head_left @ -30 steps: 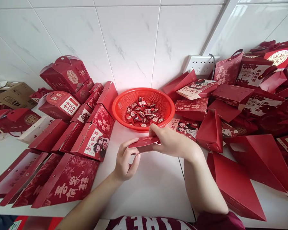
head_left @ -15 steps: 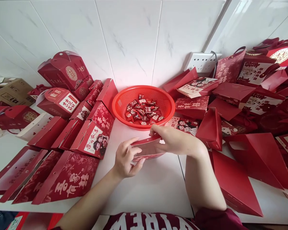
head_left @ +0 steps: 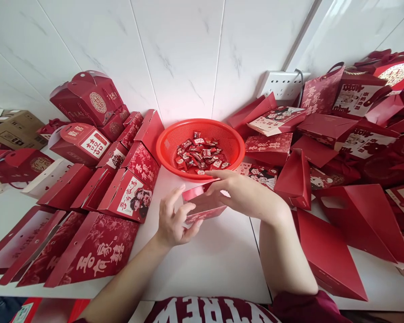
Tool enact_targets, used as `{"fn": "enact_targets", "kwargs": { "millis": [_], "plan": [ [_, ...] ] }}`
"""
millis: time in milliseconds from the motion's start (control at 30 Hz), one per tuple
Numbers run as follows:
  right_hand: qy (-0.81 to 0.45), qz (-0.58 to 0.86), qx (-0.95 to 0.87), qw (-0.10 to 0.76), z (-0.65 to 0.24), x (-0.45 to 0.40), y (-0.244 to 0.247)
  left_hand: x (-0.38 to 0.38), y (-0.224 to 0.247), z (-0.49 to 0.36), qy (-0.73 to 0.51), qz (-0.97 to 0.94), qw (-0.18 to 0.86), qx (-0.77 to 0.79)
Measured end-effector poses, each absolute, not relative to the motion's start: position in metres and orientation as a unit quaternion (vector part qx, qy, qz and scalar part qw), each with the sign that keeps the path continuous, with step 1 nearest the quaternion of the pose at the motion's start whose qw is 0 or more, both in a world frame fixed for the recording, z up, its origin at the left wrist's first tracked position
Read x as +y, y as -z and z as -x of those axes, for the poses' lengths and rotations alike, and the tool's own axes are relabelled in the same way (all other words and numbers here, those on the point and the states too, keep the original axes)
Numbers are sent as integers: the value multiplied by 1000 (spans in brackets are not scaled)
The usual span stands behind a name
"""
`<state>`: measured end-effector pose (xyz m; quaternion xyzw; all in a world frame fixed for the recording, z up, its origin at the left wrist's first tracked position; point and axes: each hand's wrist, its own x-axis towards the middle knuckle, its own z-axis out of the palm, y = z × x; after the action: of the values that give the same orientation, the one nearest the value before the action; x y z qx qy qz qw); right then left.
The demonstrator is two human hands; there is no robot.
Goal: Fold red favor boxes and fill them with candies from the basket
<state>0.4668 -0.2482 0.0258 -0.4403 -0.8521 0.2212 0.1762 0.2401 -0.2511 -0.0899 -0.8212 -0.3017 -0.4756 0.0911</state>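
Observation:
A red paper gift box (head_left: pixel 207 212) with its top unfolded sits on the white table just in front of the candy basket; its pale inside shows. My left hand (head_left: pixel 175 220) is at the box's left end, fingers spread apart, with the thumb close to the near wall. Over the right end reaches my right hand (head_left: pixel 230 188), gripping that side; its fingers lie across the far edge and the thumb is partly hidden. Behind the box, a red plastic basket (head_left: pixel 164 148) holds wrapped candies (head_left: pixel 202 154) in a heap.
Rows of closed red boxes (head_left: pixel 134 197) line the left side. A loose pile of red boxes and bags (head_left: pixel 343 224) fills the right. A power strip (head_left: pixel 281 85) stands against the tiled wall (head_left: pixel 185 54). A cardboard carton (head_left: pixel 16 128) is at far left.
My left fingers have come away from the box's rim and spread apart. My right fingers have straightened over the far edge. The box's opening has widened and a left flap now stands up.

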Motion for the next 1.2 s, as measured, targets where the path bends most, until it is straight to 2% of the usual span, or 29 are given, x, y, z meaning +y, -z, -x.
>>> {"fn": "enact_targets", "kwargs": {
  "millis": [133,400,700,1000,1200],
  "plan": [
    [-200,447,-857,158,-468,-255,-27,-254,84,-240,487,834,72,-250],
    [-178,429,-874,140,-472,-270,-36,-258,88,-237,495,824,-96,-259],
    [-169,469,-860,112,-465,-270,-36,-256,85,-241,498,803,-110,-310],
    [-221,385,-875,193,-473,-270,-44,-256,90,-240,471,845,-113,-227],
    [-196,446,-849,204,-466,-263,-37,-255,92,-241,478,833,-149,-235]
  ]
}}
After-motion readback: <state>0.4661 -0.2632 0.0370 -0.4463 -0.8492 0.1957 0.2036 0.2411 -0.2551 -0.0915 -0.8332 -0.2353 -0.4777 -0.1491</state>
